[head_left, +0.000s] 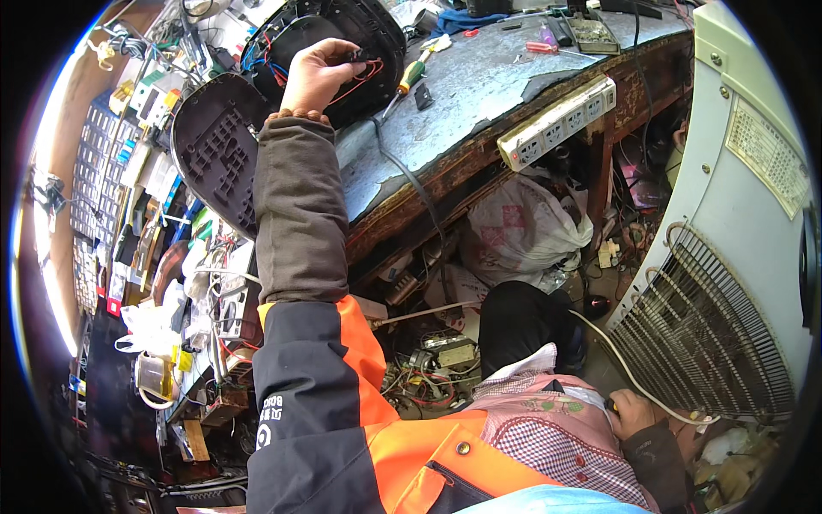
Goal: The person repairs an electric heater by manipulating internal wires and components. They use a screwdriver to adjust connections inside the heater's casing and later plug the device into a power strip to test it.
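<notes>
Person's left hand [318,79] pinches a small black part [356,56] by thin red wires [370,72] over the rounded black plastic housing [349,24], far left on the blue-topped wooden bench [462,90]. Studded black plastic cover [214,141] off; wires not enclosed. Right hand [632,413] curled, contents unclear.

I note white lettering [273,401] and a rounded emblem [264,437] on my dark left sleeve [312,390]; a cream label [768,156] with rows of fine print, illegible here, on the pale cabinet [685,197]; pinkish-red marks [512,216], unreadable, on the white plastic bag [535,244]
</notes>
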Motion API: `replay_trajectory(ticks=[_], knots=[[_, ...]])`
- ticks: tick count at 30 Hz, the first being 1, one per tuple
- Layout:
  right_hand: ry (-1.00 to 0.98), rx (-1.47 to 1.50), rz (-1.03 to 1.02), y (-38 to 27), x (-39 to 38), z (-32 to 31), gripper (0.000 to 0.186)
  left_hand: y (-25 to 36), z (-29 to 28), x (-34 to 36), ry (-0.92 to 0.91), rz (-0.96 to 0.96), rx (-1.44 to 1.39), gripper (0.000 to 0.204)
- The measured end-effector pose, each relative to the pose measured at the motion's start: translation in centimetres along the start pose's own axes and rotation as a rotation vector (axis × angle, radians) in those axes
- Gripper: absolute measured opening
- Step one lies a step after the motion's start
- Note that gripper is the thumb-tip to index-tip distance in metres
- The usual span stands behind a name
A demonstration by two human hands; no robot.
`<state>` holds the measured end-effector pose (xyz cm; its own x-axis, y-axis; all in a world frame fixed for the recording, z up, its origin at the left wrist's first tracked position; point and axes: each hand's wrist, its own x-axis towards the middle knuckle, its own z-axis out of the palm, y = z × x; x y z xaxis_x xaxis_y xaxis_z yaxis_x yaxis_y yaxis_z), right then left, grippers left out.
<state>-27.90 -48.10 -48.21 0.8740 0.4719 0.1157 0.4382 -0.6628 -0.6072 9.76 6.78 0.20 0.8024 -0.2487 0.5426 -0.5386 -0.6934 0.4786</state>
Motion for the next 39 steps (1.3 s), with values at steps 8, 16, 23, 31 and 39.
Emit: replay_trajectory(ticks=[8,16,23,31,39], knots=[[0.007,-0.017,0.031,0.0,-0.2,0.0,0.039,-0.6,-1.4,-0.8,-0.291,-0.221,-0.313,0.037],[0.014,0.011,0.074,0.1,-0.1,0.0,0.042,1.6,-1.3,-1.6,-0.386,-0.346,-0.373,0.031],[0.011,0.009,0.104,0.9,-0.3,0.7,0.041,1.2,-0.3,-1.3,-0.433,-0.268,-0.242,0.042],[0.007,0.007,0.098,1.5,-0.3,1.1,0.041,0.6,-0.4,-1.2,-0.44,-0.267,-0.243,0.041],[0.01,0.009,0.091,1.5,-0.2,1.0,0.041,1.1,-0.2,-1.2,-0.434,-0.283,-0.284,0.04]])
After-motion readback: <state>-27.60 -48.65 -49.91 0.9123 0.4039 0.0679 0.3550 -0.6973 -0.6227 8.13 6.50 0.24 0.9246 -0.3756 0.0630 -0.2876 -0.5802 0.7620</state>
